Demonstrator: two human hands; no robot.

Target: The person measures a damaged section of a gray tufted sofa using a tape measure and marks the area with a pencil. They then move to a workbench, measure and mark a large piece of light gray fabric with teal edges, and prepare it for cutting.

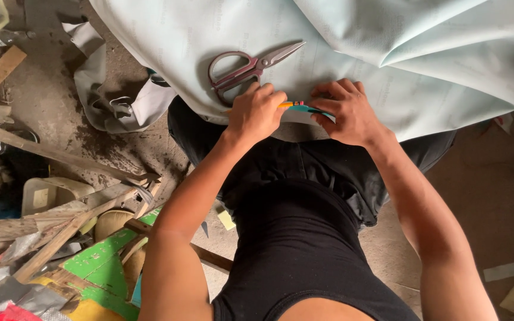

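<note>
pale blue fabric [352, 53] lies over the person's lap. left hand [257, 113] closes on an orange pencil [287, 104]; right hand [346, 113] presses a teal strip [313, 110] flat at the fabric edge, fingers spread. better keep the strip firm while marking. scissors [248, 68] rest just beside.

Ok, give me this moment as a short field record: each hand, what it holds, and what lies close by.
left hand: grip closed on an orange pencil, pressed on the pale blue sheet
right hand: fingers flat on the sheet's edge, pinning a small teal piece
scissors: maroon handles, lying on the sheet just above the left hand, blades closed
sheet: draped over the person's lap, folded at upper right
floor, left: wood scraps and green painted boards
</note>
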